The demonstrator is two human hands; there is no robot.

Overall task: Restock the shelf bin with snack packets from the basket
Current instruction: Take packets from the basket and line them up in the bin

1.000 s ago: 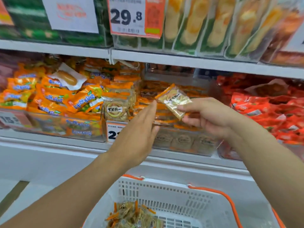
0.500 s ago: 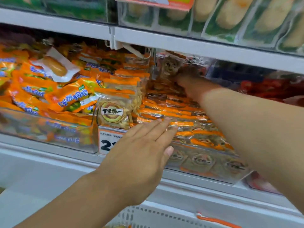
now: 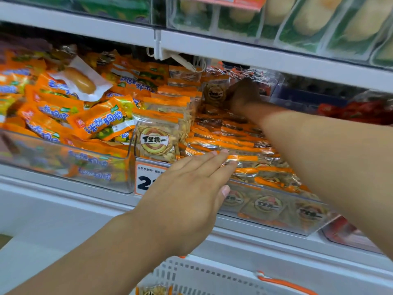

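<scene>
The clear shelf bin holds rows of clear snack packets with orange top strips and round logos. My right hand reaches deep into the back of the bin, in shadow under the upper shelf, and grips one upright snack packet there. My left hand lies flat and open over the bin's front edge, its fingertips touching the front packets. The white basket with an orange handle shows at the bottom edge, with a few packets in it.
A second clear bin on the left is heaped with orange packets. An orange price tag hangs between the bins. Red packets lie to the right. The upper shelf hangs low over the bin's back.
My right hand has carried the packet from in front of the shelf to the back of the bin. My left hand has dropped flat onto the front packets.
</scene>
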